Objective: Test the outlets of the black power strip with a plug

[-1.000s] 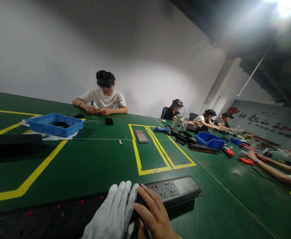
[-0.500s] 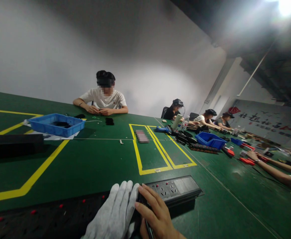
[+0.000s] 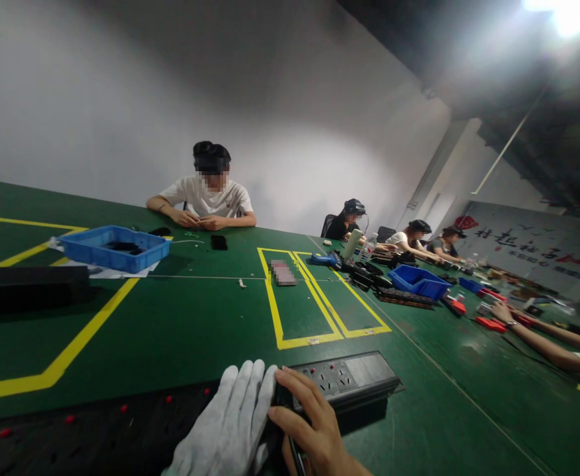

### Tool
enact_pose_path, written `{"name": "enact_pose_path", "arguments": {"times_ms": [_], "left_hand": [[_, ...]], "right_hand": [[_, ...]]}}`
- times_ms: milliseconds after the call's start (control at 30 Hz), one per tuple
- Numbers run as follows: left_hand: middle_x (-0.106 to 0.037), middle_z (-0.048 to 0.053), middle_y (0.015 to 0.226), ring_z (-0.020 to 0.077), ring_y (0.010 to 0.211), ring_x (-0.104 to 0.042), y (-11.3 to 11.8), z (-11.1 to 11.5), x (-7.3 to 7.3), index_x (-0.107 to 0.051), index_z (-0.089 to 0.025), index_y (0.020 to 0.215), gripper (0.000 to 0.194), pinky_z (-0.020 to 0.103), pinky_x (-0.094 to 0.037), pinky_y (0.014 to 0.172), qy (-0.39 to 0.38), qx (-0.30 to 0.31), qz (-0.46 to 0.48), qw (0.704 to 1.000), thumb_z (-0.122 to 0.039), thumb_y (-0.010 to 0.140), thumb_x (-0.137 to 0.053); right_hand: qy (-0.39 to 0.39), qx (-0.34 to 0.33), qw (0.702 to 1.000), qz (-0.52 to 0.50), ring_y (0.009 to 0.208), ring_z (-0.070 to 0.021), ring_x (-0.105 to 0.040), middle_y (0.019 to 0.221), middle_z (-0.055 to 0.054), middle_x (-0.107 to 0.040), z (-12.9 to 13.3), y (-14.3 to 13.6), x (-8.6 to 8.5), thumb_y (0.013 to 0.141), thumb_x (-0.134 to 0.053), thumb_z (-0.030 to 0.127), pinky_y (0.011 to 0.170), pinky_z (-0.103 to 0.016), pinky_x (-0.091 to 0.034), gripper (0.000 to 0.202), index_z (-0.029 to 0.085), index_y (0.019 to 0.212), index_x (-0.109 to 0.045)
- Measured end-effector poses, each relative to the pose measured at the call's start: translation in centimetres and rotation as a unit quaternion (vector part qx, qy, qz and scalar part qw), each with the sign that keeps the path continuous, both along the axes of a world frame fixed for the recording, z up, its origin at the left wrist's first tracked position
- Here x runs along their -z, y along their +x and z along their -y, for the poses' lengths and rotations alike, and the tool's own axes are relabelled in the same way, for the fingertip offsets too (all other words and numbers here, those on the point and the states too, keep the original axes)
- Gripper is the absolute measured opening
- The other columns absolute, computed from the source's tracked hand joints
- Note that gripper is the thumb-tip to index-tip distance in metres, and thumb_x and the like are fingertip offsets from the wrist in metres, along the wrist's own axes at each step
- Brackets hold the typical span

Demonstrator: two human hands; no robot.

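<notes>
A long black power strip (image 3: 339, 378) with sockets and red switches lies across the near edge of the green table. My left hand (image 3: 228, 420), in a pale grey glove, rests on it with the fingers stretched out side by side. Bare and bent, my right hand (image 3: 312, 420) touches the left fingertips and curls round a dark object (image 3: 296, 456) whose shape is mostly hidden between the hands.
Yellow tape (image 3: 310, 342) marks rectangles around a pinkish flat item (image 3: 283, 272). A blue tray (image 3: 114, 250) and black bar (image 3: 27, 285) are at left. One person (image 3: 215, 201) sits opposite; other people, a blue bin (image 3: 419, 281) and parts are at right.
Both hands stay almost in place. At the right edge, another person's arm has shifted slightly.
</notes>
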State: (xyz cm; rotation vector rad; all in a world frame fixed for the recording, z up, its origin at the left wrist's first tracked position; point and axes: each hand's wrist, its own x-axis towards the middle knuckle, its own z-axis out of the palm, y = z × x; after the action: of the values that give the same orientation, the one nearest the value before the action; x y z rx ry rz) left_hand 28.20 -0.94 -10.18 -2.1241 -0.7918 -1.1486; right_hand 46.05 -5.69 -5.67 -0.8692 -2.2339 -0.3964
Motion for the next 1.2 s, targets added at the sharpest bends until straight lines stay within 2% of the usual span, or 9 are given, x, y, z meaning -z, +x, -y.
{"name": "enact_pose_path", "arguments": {"times_ms": [133, 333, 500, 700, 833, 1067, 1200], "left_hand": [[-0.061, 0.022, 0.124, 0.0341, 0.115, -0.058, -0.1, -0.1, 0.3, -0.02, 0.001, 0.149, 0.067, 0.051, -0.03, 0.11, 0.001, -0.004, -0.015, 1.0, -0.039, 0.097, -0.034], [-0.063, 0.02, 0.122, 0.0334, 0.114, -0.059, 0.1, -0.1, 0.3, -0.019, -0.002, 0.15, 0.066, 0.051, -0.03, 0.11, -0.002, 0.008, 0.012, 1.0, -0.039, 0.097, -0.033], [-0.061, 0.021, 0.125, 0.0328, 0.117, -0.057, 0.3, -0.1, 0.6, -0.02, -0.001, 0.15, 0.067, 0.051, -0.03, 0.11, -0.007, 0.004, 0.017, 1.0, -0.039, 0.096, -0.034], [-0.059, 0.022, 0.127, 0.0329, 0.121, -0.054, 0.0, -0.4, 0.6, -0.025, 0.001, 0.148, 0.062, 0.05, -0.029, 0.111, 0.012, 0.011, 0.004, 1.0, -0.034, 0.096, -0.032], [-0.058, 0.024, 0.126, 0.0337, 0.122, -0.052, 0.0, -0.5, 0.6, -0.025, 0.002, 0.148, 0.064, 0.053, -0.028, 0.111, 0.024, 0.018, 0.004, 1.0, -0.037, 0.097, -0.031], [-0.061, 0.021, 0.122, 0.0318, 0.118, -0.056, 0.1, -0.4, 0.7, -0.022, 0.001, 0.149, 0.062, 0.052, -0.027, 0.113, 0.029, 0.0, 0.003, 1.0, -0.033, 0.097, -0.028], [-0.062, 0.021, 0.12, 0.0324, 0.115, -0.057, 0.3, -0.3, 0.1, -0.021, 0.001, 0.149, 0.063, 0.051, -0.028, 0.112, 0.023, 0.009, 0.016, 1.0, -0.035, 0.098, -0.027]], "right_hand": [[-0.007, 0.001, 1.0, -0.001, 0.133, -0.0276, -0.043, 0.145, -0.014, -0.04, 0.0, -0.1, -0.2, 0.079, -0.044, 0.005, 0.103, -0.043, -0.049, 0.036, 0.017, 0.111, -0.055], [-0.002, -0.005, 1.0, 0.001, 0.136, -0.0282, -0.039, 0.149, -0.014, -0.035, -0.1, 0.2, 0.2, 0.08, -0.042, 0.005, 0.103, -0.044, -0.048, 0.045, 0.017, 0.122, -0.052], [-0.012, -0.005, 1.0, -0.002, 0.136, -0.0288, -0.038, 0.15, -0.012, -0.034, -0.1, 0.3, 0.5, 0.08, -0.043, 0.006, 0.104, -0.045, -0.047, 0.043, 0.018, 0.12, -0.053], [0.013, 0.005, 1.0, -0.007, 0.137, -0.0297, -0.037, 0.151, -0.013, -0.033, -0.2, 0.1, 1.0, 0.075, -0.044, 0.003, 0.104, -0.046, -0.048, 0.054, 0.016, 0.128, -0.048], [0.039, -0.005, 0.999, -0.005, 0.137, -0.0307, -0.037, 0.151, -0.015, -0.031, -0.5, 0.0, 1.4, 0.073, -0.043, 0.003, 0.103, -0.047, -0.049, 0.059, 0.014, 0.131, -0.045], [0.044, 0.009, 0.999, -0.005, 0.137, -0.03, -0.038, 0.151, -0.014, -0.033, -0.5, -0.1, 1.4, 0.068, -0.043, 0.003, 0.102, -0.046, -0.049, 0.062, 0.014, 0.129, -0.047], [0.046, 0.012, 0.999, -0.005, 0.137, -0.0296, -0.039, 0.151, -0.015, -0.035, -0.4, -0.3, 1.4, 0.066, -0.043, 0.005, 0.101, -0.046, -0.05, 0.062, 0.014, 0.127, -0.047]]}}
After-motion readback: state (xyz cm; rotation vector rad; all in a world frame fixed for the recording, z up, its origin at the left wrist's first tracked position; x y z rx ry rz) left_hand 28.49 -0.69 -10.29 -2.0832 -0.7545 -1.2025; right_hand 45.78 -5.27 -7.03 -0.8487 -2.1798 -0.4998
